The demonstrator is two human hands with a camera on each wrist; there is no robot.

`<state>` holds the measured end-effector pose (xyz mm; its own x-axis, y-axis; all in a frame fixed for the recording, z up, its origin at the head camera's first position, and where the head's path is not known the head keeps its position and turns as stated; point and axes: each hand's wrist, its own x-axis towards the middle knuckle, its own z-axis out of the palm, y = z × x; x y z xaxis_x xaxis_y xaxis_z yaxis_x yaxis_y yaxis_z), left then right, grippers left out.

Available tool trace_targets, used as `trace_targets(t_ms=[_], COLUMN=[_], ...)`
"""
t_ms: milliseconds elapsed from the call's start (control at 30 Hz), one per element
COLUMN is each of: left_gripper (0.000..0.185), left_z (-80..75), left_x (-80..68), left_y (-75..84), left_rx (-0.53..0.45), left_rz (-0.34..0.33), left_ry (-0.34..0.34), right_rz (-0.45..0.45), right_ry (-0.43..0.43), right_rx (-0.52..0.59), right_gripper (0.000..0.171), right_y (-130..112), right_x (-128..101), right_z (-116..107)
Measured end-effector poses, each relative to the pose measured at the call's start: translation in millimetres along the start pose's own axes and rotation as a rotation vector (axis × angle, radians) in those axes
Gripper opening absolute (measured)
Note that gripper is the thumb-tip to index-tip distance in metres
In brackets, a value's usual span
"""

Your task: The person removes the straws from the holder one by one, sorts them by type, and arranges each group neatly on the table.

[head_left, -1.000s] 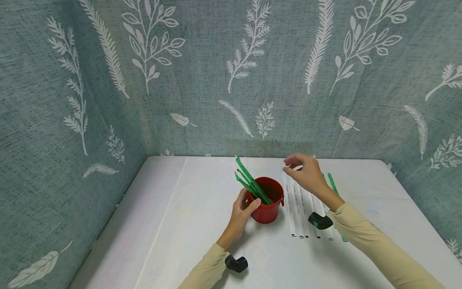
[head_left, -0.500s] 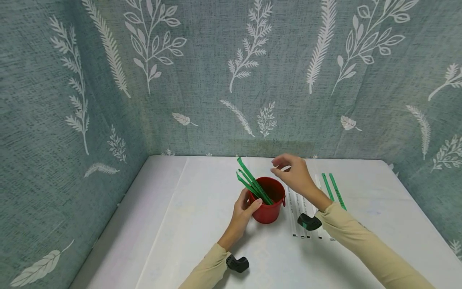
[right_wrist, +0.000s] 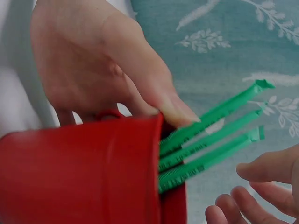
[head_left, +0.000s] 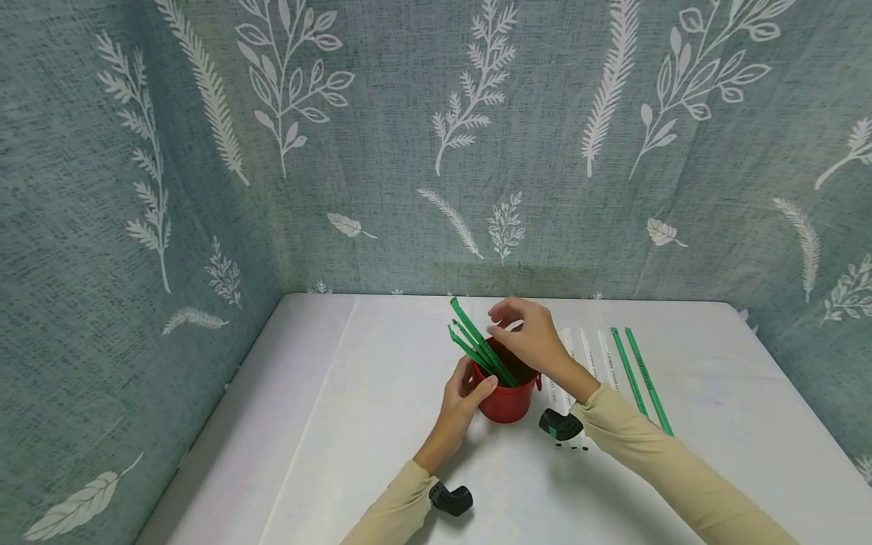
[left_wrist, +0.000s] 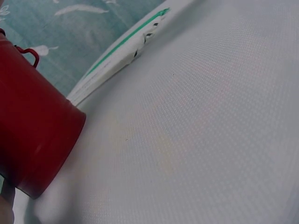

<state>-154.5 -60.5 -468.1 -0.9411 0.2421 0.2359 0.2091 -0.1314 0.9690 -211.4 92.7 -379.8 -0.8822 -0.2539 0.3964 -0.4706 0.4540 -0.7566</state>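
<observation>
A small red bucket [head_left: 506, 405] stands on the white table, with three green wrapped straws [right_wrist: 212, 126] leaning out over its rim. My left hand [head_left: 455, 416] grips the bucket from the left side, its thumb near the rim. My right hand [head_left: 531, 341] hovers over the bucket's mouth, fingers bent loosely with nothing between them. In the right wrist view the right fingertips [right_wrist: 250, 172] are a short gap away from the straws. Only the bucket's red wall [left_wrist: 35, 116] fills the left side of the left wrist view.
To the right of the bucket several white wrapped straws [head_left: 608, 362] lie in a row, partly hidden by the right forearm. Beside them lie two green wrapped straws [head_left: 647, 371]. A leaf-patterned cloth [head_left: 381, 151] hangs behind the table's far edge.
My right hand has moved left from above the white straws to over the bucket, uncovering the green straws on the table. The left hand and bucket have stayed in place.
</observation>
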Motion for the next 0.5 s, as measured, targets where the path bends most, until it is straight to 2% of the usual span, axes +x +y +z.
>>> trace_targets(t_ms=[300,500], left_gripper=[0.054,0.053], left_z=[1.8,1.6], left_x=[-1.8,-1.8], left_y=[3.4,4.1], left_rx=[0.016,0.020], left_rz=[-0.022,-0.024], left_ry=[0.021,0.018], right_rz=[-0.005,-0.012], right_ry=[-0.029,-0.010], right_rx=[0.027,0.008], right_gripper=[0.020,0.018], right_y=[4.8,6.6], right_x=[1.5,4.2], right_z=[23.5,30.4])
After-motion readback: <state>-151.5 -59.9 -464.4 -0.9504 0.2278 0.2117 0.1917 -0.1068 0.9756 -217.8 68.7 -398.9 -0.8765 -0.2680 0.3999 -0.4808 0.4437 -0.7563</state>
